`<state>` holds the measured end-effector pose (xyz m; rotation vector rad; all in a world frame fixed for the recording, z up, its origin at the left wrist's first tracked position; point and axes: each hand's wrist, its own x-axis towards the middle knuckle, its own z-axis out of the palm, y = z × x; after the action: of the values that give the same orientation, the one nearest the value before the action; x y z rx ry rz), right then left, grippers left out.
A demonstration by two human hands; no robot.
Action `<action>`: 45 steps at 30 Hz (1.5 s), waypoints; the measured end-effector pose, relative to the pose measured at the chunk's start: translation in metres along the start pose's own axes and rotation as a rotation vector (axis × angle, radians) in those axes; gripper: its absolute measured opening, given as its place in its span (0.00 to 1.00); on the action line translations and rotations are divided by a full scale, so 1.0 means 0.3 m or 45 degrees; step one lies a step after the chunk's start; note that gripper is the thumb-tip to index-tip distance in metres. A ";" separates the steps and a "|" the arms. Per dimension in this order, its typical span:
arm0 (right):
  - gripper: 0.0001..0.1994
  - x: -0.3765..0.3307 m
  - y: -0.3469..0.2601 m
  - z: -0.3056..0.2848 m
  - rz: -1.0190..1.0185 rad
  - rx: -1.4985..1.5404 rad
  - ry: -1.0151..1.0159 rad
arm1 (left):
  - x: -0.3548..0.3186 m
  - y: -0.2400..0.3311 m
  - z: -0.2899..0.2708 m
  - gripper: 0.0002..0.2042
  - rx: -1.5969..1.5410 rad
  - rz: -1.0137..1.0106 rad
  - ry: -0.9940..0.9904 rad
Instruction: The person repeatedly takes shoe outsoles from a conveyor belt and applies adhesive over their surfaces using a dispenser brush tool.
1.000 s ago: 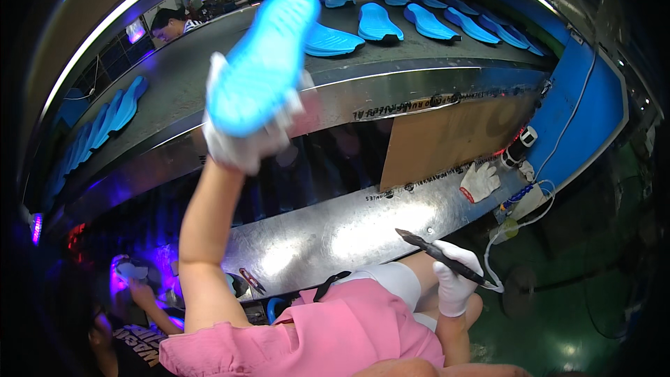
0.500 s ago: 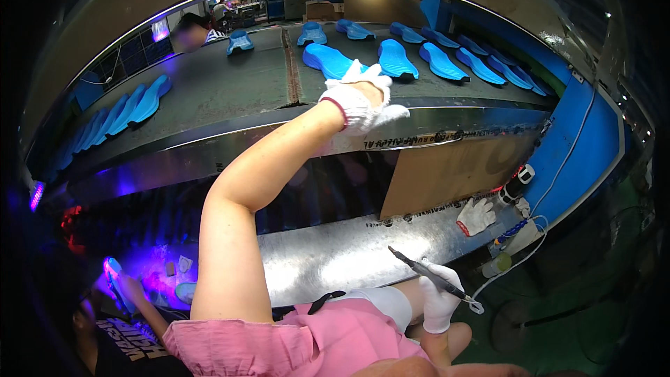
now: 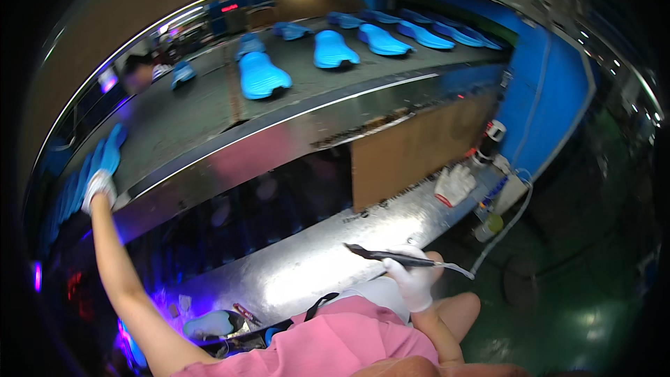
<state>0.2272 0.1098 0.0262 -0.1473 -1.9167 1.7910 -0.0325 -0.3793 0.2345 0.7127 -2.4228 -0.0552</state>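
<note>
My left hand (image 3: 100,190), in a white glove, reaches to the far left. It touches the near end of a blue shoe sole (image 3: 112,150) in a row of overlapping soles; motion blur hides how its fingers lie. In front of my body, my right hand (image 3: 410,283), gloved with some fingertips bare, is closed around a black pen-shaped tool (image 3: 391,257). The tool's dark tip points left, and a white cord (image 3: 457,270) runs from its back end. More blue soles lie spread over the dark belt, the nearest being a wide one (image 3: 262,75).
Below the belt (image 3: 188,126) runs a metal ledge (image 3: 279,272) with a cardboard sheet (image 3: 419,146) above it. A white glove (image 3: 455,185) and a small bottle (image 3: 488,227) are at the right, by a blue panel (image 3: 551,105). Another person (image 3: 137,73) is beyond the belt.
My left hand has moved from the soles in the middle of the belt to the row at far left. The view has turned. My right hand still holds the tool, now more level.
</note>
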 end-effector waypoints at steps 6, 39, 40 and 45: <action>0.12 -0.004 0.050 0.007 -0.007 0.206 0.060 | 0.103 -0.157 0.085 0.12 0.055 0.397 0.110; 0.08 0.065 0.245 0.034 -0.061 -0.878 0.022 | -1.564 0.699 0.518 0.36 -2.260 -1.122 -2.886; 0.07 0.063 0.219 0.016 0.041 -0.682 0.055 | -1.558 0.705 0.498 0.35 -2.341 -0.997 -2.945; 0.04 0.130 0.103 0.021 -0.586 -1.108 0.292 | -1.605 0.710 0.376 0.34 -2.502 -1.379 -2.818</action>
<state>0.1829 0.1241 0.0077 -0.1756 -2.1934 0.5530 0.1252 0.0313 -0.0761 -0.2660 0.2503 2.1019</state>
